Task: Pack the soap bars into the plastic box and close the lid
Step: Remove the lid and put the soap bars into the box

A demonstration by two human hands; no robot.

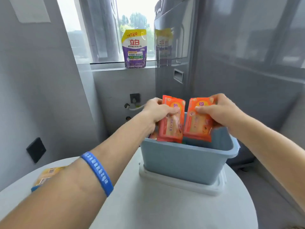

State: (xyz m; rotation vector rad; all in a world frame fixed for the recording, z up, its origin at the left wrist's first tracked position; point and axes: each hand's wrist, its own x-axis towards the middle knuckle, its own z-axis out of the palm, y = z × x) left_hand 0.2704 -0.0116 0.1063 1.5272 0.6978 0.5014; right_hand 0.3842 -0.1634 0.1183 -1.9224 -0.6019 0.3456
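- Left hand and right hand each clamp an orange soap pack: left soap pack, right soap pack, lettering blurred.
- Both packs stand partly inside the blue plastic box beneath, itself atop a white lid.
- Beyond, a purple detergent pouch reads "立白" and "150克".

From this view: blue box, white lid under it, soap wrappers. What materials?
Blue box: looks like molded plastic, matte, opaque, with a rolled rim. White lid: likely plastic too, smooth with a slight sheen. Soap packs: thin glossy printed film, judging by crinkles and glare; could be coated paper.
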